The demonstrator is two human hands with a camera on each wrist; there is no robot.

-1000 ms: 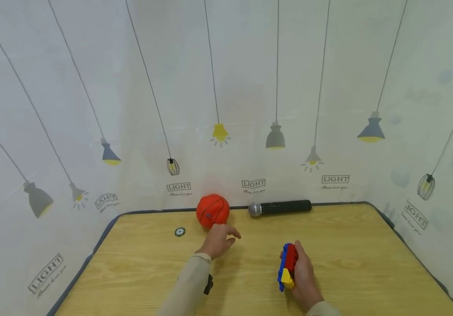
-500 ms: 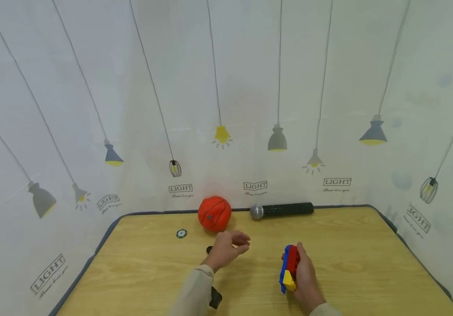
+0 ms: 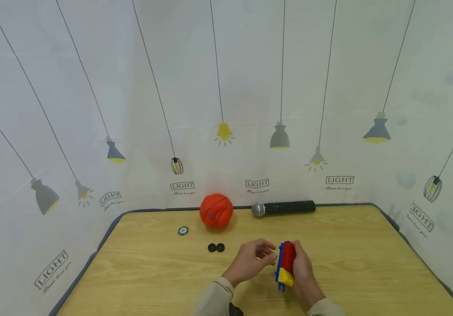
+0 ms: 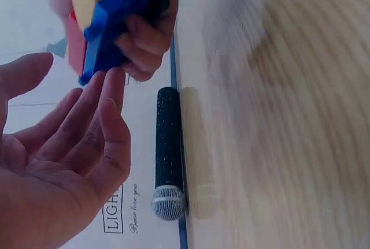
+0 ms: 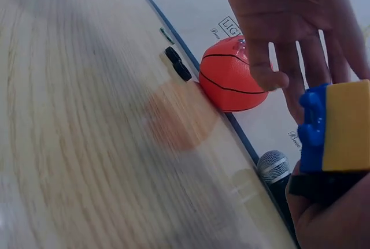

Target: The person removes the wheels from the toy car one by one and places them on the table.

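Note:
My right hand (image 3: 304,270) grips a toy block vehicle (image 3: 287,261) with a blue base, a red block and a yellow block. In the left wrist view, the right fingers curl round its blue base beside a dark round part. My left hand (image 3: 251,260) holds nothing; its fingers are loosely bent and point at the blue side of the toy. Its fingertips (image 4: 114,78) come right to the toy's edge in the left wrist view. Two small black wheels (image 3: 216,247) lie side by side on the table, left of the left hand.
At the back of the wooden table (image 3: 151,263) stand an orange-red basketball-patterned ball (image 3: 216,211) and a black microphone (image 3: 289,207) with a silver head. A poker chip (image 3: 183,231) lies left of the ball. A lamp-printed cloth (image 3: 242,101) encloses the table's back and sides.
My left hand has moved from in front of the ball rightward and nearer, up to the toy. The two black wheels have come into full view. My right hand keeps its grip.

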